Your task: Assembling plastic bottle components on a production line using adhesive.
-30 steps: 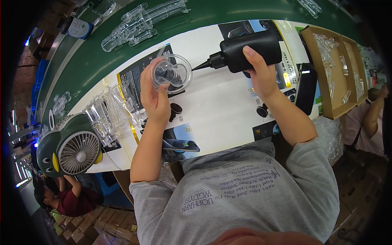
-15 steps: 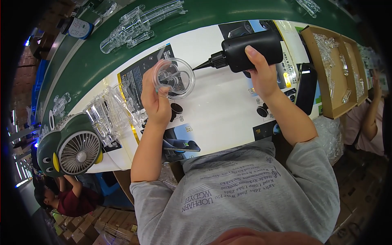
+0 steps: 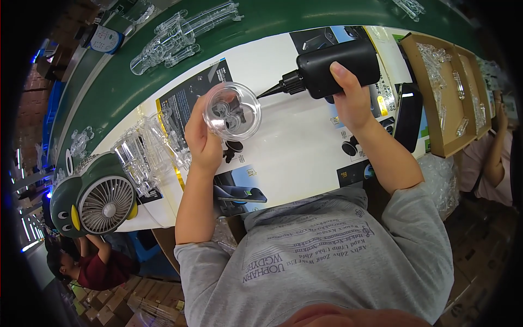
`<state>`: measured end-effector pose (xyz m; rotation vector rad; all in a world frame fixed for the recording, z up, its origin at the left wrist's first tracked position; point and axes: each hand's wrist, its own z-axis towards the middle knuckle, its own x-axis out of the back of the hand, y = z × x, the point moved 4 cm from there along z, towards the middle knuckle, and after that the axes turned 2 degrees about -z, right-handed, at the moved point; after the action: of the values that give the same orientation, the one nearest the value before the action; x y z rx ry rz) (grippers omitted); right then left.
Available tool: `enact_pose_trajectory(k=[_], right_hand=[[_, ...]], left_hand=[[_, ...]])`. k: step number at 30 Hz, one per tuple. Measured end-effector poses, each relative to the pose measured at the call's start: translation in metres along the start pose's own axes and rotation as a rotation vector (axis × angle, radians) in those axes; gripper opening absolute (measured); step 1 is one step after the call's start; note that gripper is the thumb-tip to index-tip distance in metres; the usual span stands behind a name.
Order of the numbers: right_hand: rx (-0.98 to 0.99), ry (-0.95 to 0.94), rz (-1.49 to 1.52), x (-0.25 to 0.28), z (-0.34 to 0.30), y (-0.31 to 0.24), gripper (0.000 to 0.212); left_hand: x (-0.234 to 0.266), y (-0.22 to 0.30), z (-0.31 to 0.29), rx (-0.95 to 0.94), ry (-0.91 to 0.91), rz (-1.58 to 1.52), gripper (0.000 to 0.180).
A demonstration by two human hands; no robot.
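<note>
Left hand (image 3: 203,139) mid-left of centre, fingers curled around the side of the clear cup (image 3: 233,111); how the thumb sits now I can't tell, though earlier it showed over the near rim. Right hand (image 3: 351,101) right of centre, wrapped around the black bottle (image 3: 340,70), thumb on its near side; squeeze can't be judged. Nozzle (image 3: 275,89) points left at the cup's right rim; contact unclear.

Change: cup sits slightly lower in frame and looks re-tilted, bottle almost where it was. Suggests the left hand is turning the cup to offer fresh rim to a steady nozzle; work apparently mid-course.

Also: clear part (image 3: 177,42), upper left on green belt (image 3: 272,19), has slid a little left.
</note>
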<state>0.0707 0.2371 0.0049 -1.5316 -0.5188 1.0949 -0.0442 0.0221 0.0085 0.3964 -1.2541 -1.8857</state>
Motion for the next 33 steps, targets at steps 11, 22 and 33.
enact_pose_trajectory(k=[11, 22, 33], right_hand=[[-0.026, -0.001, 0.003, 0.01, 0.002, 0.005, 0.021], [-0.01, -0.078, 0.076, 0.008, 0.004, 0.004, 0.024], [-0.022, -0.111, 0.086, 0.008, 0.004, 0.005, 0.026]], left_hand=[[-0.003, -0.006, -0.002, 0.082, -0.055, -0.233, 0.041], [-0.006, -0.007, -0.002, 0.253, -0.134, -0.446, 0.044], [-0.006, -0.019, -0.008, 0.408, -0.191, -0.566, 0.047]])
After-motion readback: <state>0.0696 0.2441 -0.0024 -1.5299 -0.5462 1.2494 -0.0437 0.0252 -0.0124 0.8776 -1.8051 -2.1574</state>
